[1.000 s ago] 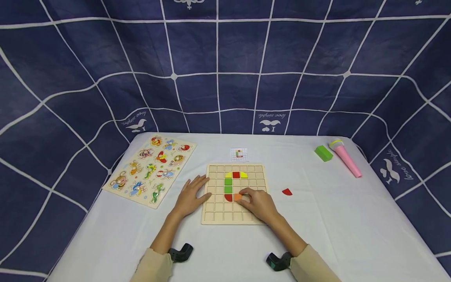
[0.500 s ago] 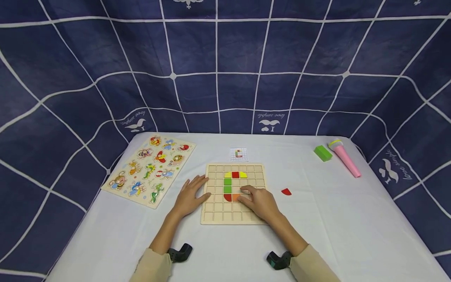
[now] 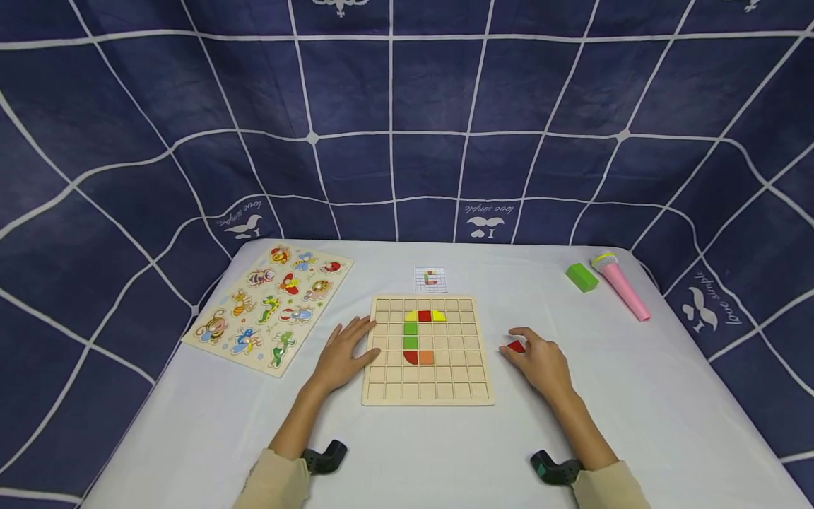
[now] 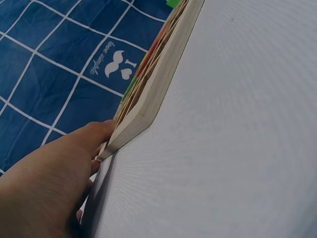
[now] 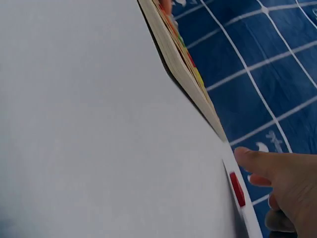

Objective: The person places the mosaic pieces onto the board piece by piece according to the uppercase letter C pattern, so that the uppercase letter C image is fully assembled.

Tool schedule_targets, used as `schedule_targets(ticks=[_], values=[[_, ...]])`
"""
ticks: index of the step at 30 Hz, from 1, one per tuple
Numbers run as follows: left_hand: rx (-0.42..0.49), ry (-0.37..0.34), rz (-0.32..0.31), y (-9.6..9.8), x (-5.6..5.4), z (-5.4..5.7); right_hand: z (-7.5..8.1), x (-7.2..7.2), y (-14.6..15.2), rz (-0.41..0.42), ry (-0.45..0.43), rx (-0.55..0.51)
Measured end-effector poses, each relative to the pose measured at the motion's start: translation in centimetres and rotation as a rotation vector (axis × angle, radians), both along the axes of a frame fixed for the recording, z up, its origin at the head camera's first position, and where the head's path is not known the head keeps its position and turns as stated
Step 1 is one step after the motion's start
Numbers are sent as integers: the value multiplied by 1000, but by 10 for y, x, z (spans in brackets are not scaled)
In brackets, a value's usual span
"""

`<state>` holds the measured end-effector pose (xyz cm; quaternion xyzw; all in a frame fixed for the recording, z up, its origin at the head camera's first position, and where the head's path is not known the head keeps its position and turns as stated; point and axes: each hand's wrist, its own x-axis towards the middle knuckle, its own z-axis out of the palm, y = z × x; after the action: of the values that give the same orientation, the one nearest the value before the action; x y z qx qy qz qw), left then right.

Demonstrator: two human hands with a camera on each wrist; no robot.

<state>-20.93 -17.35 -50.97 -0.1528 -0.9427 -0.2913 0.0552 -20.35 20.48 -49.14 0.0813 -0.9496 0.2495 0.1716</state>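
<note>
A wooden grid board (image 3: 396, 392) lies on the table, its cells holding yellow quarter-rounds, a red square (image 3: 425, 316), green squares (image 3: 410, 335), a red quarter-round (image 3: 411, 358) and an orange square (image 3: 426, 358). My left hand (image 3: 340, 359) rests at the board's left edge, thumb on the rim, fingers extended. To the right of the board, my right hand (image 3: 543, 363) reaches over a loose red quarter-round piece (image 3: 516, 346). Thumb and index finger stand apart on either side of it. In the right wrist view that red piece (image 5: 237, 189) lies on the table below the thumb.
A small pattern card (image 3: 430, 280) lies beyond the board. An insect picture puzzle (image 3: 270, 308) is at the left. A green block (image 3: 581, 277) and a pink toy microphone (image 3: 623, 286) lie at the back right. Behind the table hangs a blue checked cloth (image 3: 426, 170).
My right hand has let go of the orange square, now flat in its cell beside the red quarter-round, and moved right to the loose red piece. My left hand stays in place.
</note>
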Motion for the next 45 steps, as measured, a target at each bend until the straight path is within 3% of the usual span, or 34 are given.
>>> schedule_targets(ticks=[8,16,28,36,40,45], values=[[10,-10,1,0,2,0,-7,1,19,-10,-55,-7],[3,-20,12,0,2,-3,-10,-6,16,76,-100,-23],[9,-5,7,-1,4,-2,-9,-10,15,140,-7,-51],[6,-6,1,-1,3,-1,12,-10,-18,251,17,-94],[1,-11,7,-1,1,-1,19,-9,-43,329,-30,-92],[0,-12,4,0,0,-1,16,-7,-69,410,-118,-51]])
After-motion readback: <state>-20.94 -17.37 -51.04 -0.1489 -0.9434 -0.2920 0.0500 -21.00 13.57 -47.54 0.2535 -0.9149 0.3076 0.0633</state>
